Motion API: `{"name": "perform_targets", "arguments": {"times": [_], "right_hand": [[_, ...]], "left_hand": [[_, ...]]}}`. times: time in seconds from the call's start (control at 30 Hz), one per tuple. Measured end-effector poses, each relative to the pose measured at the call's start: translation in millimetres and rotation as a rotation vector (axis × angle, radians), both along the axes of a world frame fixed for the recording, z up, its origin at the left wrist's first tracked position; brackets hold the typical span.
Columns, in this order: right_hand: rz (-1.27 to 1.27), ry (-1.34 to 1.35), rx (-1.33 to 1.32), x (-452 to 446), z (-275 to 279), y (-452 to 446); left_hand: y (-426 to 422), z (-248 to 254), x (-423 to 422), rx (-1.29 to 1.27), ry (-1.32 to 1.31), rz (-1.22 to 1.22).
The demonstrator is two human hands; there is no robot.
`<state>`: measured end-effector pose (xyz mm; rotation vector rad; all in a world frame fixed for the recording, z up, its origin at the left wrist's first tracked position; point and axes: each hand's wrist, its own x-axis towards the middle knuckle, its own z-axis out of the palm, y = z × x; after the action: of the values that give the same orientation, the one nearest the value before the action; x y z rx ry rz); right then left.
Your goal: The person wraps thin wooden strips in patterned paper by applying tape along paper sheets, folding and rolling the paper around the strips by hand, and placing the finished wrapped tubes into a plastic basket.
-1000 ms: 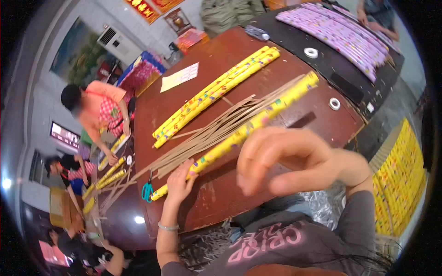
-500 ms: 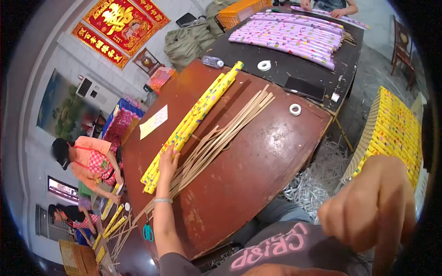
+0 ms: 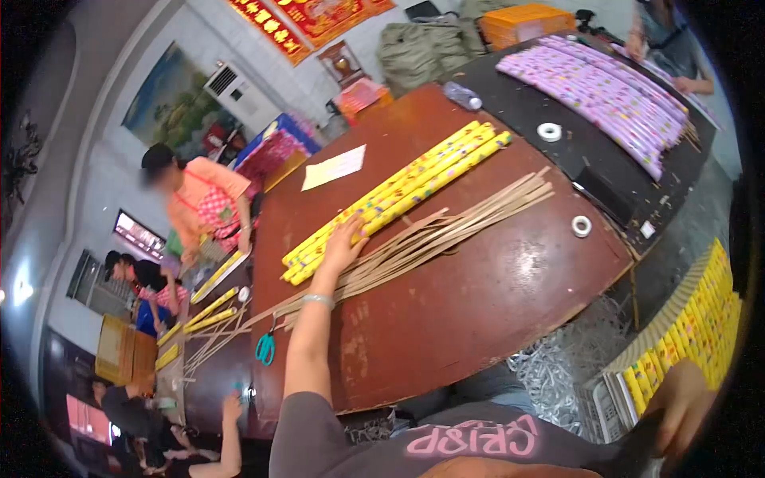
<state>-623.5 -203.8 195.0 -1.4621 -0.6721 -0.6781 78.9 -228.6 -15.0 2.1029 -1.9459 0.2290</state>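
Observation:
My left hand point(image 3: 344, 241) rests on the near side of the yellow patterned rolls point(image 3: 398, 199), which lie side by side on the red-brown table point(image 3: 478, 279); its fingers are spread. Beside it, on the near side of the rolls, is a loose bundle of thin brown sticks point(image 3: 446, 236). My right hand point(image 3: 684, 410) hangs low at the right edge, near a stack of yellow rolls point(image 3: 689, 327). Its fingers are partly in shadow, and what they may hold cannot be made out. Teal-handled scissors point(image 3: 265, 348) lie at the table's left edge.
A black table point(image 3: 590, 171) holds purple rolls point(image 3: 594, 99), white tape point(image 3: 549, 132) and a dark flat object. Another tape roll point(image 3: 582, 226) and a paper sheet point(image 3: 334, 167) lie on the red-brown table. Co-workers are at the left and far right; silvery shreds point(image 3: 550, 374) are below.
The near yellow roll moved from beside the sticks to the other rolls. My left hand went with it and stays on the rolls. My right hand moved away to the lower right.

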Motion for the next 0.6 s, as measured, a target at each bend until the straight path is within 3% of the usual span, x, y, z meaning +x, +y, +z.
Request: {"name": "perform_targets", "arguments": {"times": [0.07,0.37,0.6], "right_hand": [[-0.129,0.062,0.061,-22.4,-10.5,13.7],[-0.181,0.194,-0.069,18.6,-22.0,-4.6],[-0.408,0.295,-0.419,48.4,-29.0,-4.5]], "left_hand": [[-2.0,3.3,-2.8,-0.004,-0.012,0.028],[8.7,4.0,-3.0,0.013,-0.029,0.005],[-9.8,20.5,-19.0,0.012,0.023,0.059]]}}
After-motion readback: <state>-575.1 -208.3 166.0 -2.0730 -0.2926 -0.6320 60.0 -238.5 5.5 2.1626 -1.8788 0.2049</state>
